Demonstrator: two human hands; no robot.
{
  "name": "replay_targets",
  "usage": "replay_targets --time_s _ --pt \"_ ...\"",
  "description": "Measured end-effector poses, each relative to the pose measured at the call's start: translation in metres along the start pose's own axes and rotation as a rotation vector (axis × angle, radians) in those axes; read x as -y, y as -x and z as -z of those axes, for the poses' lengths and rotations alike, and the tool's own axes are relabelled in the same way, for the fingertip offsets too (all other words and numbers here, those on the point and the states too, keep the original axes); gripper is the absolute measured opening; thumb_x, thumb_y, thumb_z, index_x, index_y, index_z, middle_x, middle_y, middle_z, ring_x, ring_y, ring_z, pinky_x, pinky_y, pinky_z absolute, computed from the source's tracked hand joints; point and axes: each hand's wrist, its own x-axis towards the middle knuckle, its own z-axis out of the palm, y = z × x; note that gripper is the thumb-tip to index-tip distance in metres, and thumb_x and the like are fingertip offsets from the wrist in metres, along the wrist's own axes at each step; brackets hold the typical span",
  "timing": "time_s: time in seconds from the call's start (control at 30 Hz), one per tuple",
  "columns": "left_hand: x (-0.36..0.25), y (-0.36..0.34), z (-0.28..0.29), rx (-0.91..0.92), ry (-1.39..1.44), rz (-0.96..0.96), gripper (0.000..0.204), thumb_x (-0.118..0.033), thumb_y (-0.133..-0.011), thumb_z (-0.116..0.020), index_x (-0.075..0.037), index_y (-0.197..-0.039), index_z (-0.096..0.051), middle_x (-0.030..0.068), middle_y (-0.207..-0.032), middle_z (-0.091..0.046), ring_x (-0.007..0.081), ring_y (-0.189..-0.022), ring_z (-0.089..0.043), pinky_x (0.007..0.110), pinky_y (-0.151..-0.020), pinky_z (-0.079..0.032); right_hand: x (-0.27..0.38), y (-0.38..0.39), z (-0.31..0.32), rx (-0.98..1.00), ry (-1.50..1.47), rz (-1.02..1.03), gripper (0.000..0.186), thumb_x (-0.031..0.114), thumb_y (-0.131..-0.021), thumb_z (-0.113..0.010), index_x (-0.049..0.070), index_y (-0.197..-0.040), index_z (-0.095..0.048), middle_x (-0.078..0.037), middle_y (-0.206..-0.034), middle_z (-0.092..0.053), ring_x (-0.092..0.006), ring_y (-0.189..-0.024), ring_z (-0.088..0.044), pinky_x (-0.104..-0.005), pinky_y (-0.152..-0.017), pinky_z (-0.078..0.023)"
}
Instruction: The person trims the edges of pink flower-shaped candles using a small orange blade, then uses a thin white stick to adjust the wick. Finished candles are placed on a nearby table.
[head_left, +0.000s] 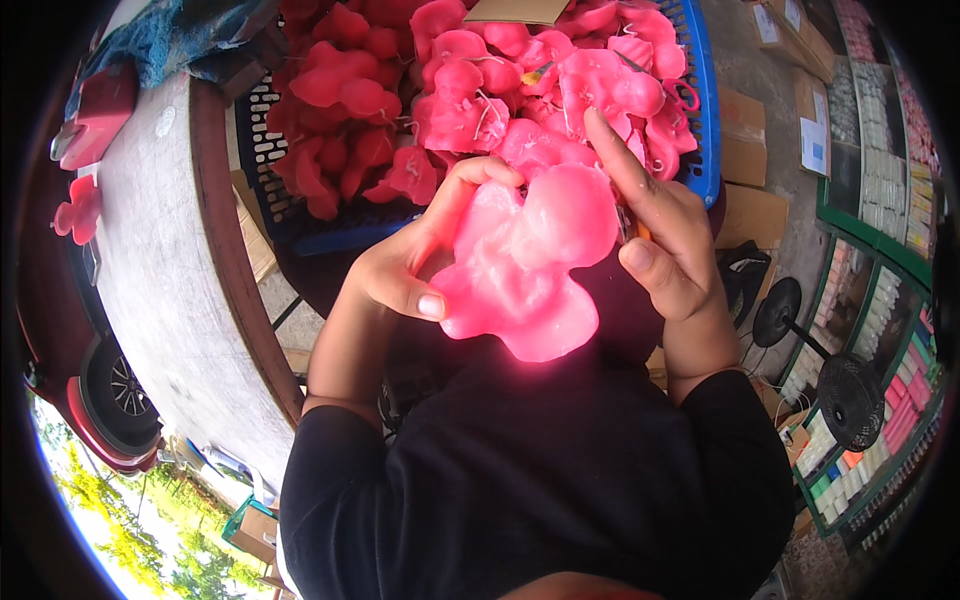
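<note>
My left hand (pixel 415 245) is closed on the left edge of a glossy pink lumpy wax piece (pixel 520 255), its thumb on the near side. The piece has rounded bulges and is held up in front of my chest. At its right side is my right hand (pixel 665 235), the index finger pointing up and the other fingers curled in. A small tool with an orange handle (pixel 642 230) and a bit of metal shows between the thumb and fingers of that hand; most of it is hidden. Just beyond both hands, similar pink wax pieces (pixel 345 85) with white strings fill a blue plastic basket (pixel 707 100).
A pale worktop (pixel 165 220) with a brown edge runs along the left, a small pink piece (pixel 78 212) at its far side. Cardboard boxes (pixel 740 125) stand right of the basket. Black fans (pixel 850 400) and shelves of colored candles (pixel 905 385) are farther right.
</note>
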Motion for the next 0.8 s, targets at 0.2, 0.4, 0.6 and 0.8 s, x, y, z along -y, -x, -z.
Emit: replay_targets --time_s 0.2,0.4,0.6,0.8 --pt "0.000 0.000 -0.004 -0.011 0.051 -0.018 0.105 -0.025 -0.053 -0.080 -0.007 -0.138 -0.020 0.0124 -0.132 -0.036 0.0270 -0.126 -0.040 0.037 -0.105 -0.031 0.013 0.001 0.000 0.009 0.169 -0.074 0.071 0.043 -0.089 -0.049 -0.010 -0.137 -0.039 -0.008 -0.067 -0.055 -0.0150 -0.052 -0.050 -0.0278 -0.053 -0.039" --pt "0.004 -0.001 0.010 0.129 0.009 -0.060 0.103 -0.028 -0.055 -0.080 -0.007 -0.137 -0.021 0.0121 -0.131 -0.036 0.0266 -0.125 -0.041 0.037 -0.104 -0.032 0.016 0.003 -0.004 -0.029 0.215 -0.114 0.074 0.048 -0.090 -0.047 -0.010 -0.135 -0.041 -0.004 -0.058 -0.044 -0.0133 -0.051 -0.046 -0.0271 -0.052 -0.035" --pt "0.000 -0.002 0.004 0.009 -0.093 -0.074 0.103 -0.032 -0.055 -0.080 -0.004 -0.135 -0.023 0.0114 -0.129 -0.036 0.0252 -0.123 -0.041 0.037 -0.103 -0.032 0.014 0.001 -0.005 -0.024 0.244 -0.068 0.067 0.040 -0.090 -0.048 -0.010 -0.135 -0.042 -0.005 -0.060 -0.044 -0.0139 -0.051 -0.046 -0.0277 -0.053 -0.037" --pt "-0.004 -0.002 0.007 -0.008 -0.210 -0.092 0.102 -0.040 -0.055 -0.078 -0.003 -0.134 -0.025 0.0105 -0.127 -0.035 0.0242 -0.124 -0.039 0.036 -0.104 -0.030 0.013 -0.001 -0.005 0.000 0.251 -0.039 0.065 0.036 -0.090 -0.048 -0.011 -0.135 -0.041 -0.007 -0.063 -0.048 -0.0145 -0.052 -0.046 -0.0280 -0.053 -0.038"
